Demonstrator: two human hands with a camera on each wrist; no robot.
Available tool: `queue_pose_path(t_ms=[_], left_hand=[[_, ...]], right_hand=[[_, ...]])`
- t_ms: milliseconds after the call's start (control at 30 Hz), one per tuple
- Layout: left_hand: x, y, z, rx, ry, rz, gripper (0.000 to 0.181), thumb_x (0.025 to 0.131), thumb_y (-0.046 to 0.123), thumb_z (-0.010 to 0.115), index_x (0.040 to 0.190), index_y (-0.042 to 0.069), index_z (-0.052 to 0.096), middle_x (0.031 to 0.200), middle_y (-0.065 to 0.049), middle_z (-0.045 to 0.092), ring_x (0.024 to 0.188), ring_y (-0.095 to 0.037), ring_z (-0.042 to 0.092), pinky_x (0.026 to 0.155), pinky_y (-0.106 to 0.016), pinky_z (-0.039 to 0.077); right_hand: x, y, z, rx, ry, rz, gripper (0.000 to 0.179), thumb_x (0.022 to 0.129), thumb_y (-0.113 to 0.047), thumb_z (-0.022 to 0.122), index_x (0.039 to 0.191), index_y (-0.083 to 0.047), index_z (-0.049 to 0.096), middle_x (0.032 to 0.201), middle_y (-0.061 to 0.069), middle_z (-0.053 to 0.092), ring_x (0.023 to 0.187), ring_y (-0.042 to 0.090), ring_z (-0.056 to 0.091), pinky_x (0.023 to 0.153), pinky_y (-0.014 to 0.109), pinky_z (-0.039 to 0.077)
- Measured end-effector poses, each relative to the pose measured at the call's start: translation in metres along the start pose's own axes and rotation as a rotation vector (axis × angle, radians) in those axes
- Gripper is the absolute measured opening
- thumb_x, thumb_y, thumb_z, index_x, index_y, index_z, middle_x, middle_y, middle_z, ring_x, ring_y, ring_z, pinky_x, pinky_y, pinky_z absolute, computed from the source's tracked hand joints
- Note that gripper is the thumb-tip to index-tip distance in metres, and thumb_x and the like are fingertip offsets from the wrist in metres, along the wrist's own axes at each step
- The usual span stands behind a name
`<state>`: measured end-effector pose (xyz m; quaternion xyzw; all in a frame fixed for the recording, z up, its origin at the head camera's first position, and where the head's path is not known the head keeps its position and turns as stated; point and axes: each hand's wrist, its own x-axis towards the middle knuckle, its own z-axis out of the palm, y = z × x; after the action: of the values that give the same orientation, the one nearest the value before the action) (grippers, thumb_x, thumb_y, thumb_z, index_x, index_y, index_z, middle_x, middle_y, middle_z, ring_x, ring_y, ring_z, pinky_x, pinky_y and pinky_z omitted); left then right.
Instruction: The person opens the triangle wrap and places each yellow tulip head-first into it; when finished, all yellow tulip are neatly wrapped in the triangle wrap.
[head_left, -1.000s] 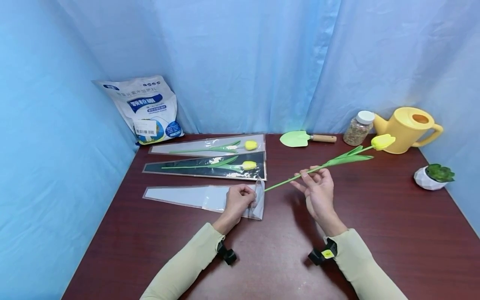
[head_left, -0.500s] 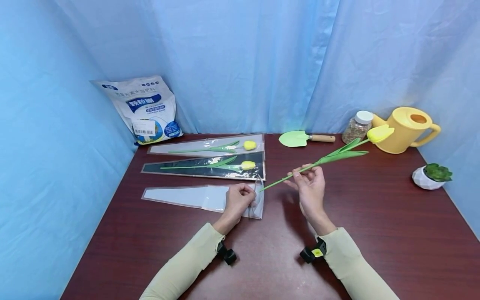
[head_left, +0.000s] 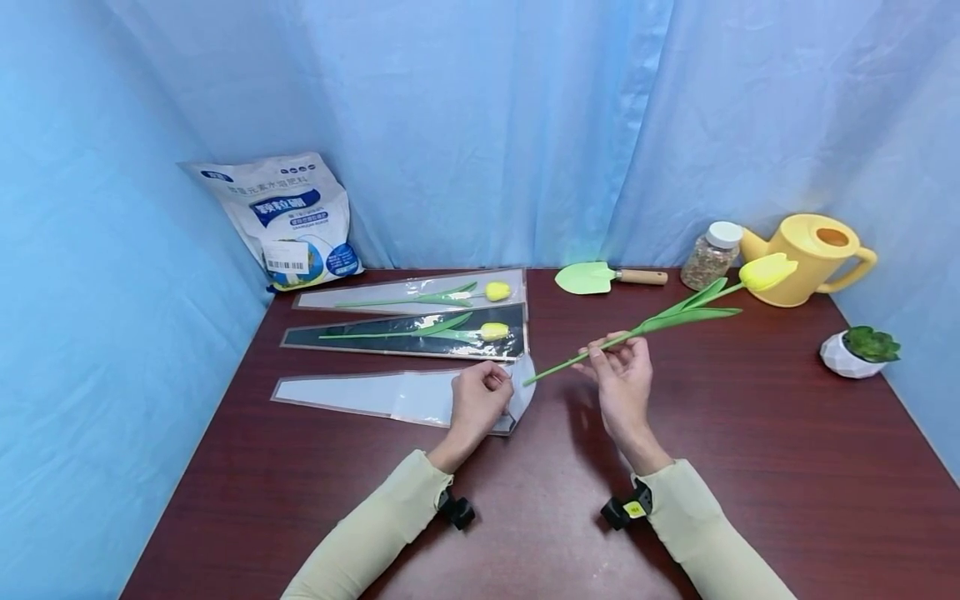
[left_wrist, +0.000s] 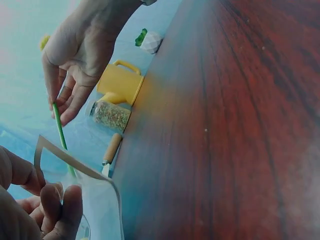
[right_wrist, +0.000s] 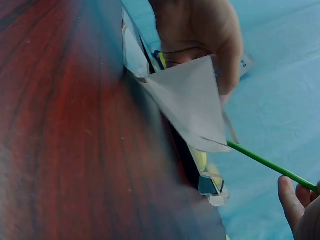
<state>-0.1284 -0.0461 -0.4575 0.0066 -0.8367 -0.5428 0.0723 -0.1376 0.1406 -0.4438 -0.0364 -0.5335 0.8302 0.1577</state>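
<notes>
A long-stemmed yellow tulip [head_left: 765, 272] is held by my right hand [head_left: 626, 379], thumb and fingers pinching the green stem, bloom toward the back right. Its bare stem end points down-left at the mouth of a tapered white flower sleeve [head_left: 337, 395]. My left hand [head_left: 480, 400] pinches the sleeve's upper layer near its wide end, lifting the edge away. In the left wrist view the stem [left_wrist: 61, 132] reaches behind the clear rim of the lifted sleeve edge. The right wrist view shows the sleeve's raised flap [right_wrist: 192, 102] with the stem tip right at it.
Behind lie a black sleeve [head_left: 360, 335] and a white sleeve [head_left: 360, 297], each with a yellow tulip inside. A fertilizer bag [head_left: 288, 221] stands back left. Along the back right are a trowel [head_left: 585, 278], a jar [head_left: 708, 257], a yellow watering can [head_left: 813, 258] and a potted succulent [head_left: 855, 354].
My right hand has moved left with the tulip, bringing the stem end to the sleeve's mouth. My left hand has pulled the sleeve slightly leftward, and its edge has opened wider.
</notes>
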Motion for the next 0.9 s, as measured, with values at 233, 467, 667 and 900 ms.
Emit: queue_pose_path(t_ms=[233,467,667,900], left_hand=[[0.0,0.009,0.006,0.073,0.06,0.073,0.01,0.079,0.001,0.062,0.074,0.005,0.069,0.059,-0.008,0.067,0.042,0.004,0.049,0.05,-0.015,0.045],[0.003,0.012,0.011,0.065,0.108,0.177,0.011,0.077,-0.002,0.061,0.071,0.004,0.068,0.059,-0.008,0.066,0.049,0.001,0.049,0.05,-0.014,0.042],[0.005,0.008,0.014,0.121,0.144,0.256,0.012,0.075,-0.005,0.062,0.07,0.004,0.067,0.059,-0.006,0.064,0.054,0.001,0.047,0.052,-0.012,0.039],[0.005,0.007,0.015,0.143,0.142,0.285,0.012,0.076,-0.004,0.062,0.069,0.005,0.066,0.058,-0.006,0.065,0.053,0.0,0.047,0.051,-0.011,0.038]], right_hand=[[-0.003,0.013,0.001,0.03,0.034,-0.021,0.028,0.094,0.013,0.054,0.107,-0.011,0.046,0.093,0.004,0.062,0.082,0.013,0.07,0.07,0.029,0.062],[-0.006,0.024,0.004,0.076,0.056,-0.043,0.026,0.093,0.011,0.057,0.107,-0.009,0.047,0.091,0.004,0.064,0.082,0.012,0.072,0.07,0.029,0.062],[-0.009,0.025,0.005,0.093,0.029,-0.043,0.028,0.092,0.014,0.057,0.108,-0.008,0.048,0.09,0.004,0.065,0.081,0.014,0.072,0.068,0.028,0.062],[-0.009,0.024,0.007,0.092,0.033,-0.047,0.03,0.091,0.016,0.057,0.106,-0.009,0.049,0.088,0.004,0.066,0.078,0.014,0.072,0.068,0.028,0.062]])
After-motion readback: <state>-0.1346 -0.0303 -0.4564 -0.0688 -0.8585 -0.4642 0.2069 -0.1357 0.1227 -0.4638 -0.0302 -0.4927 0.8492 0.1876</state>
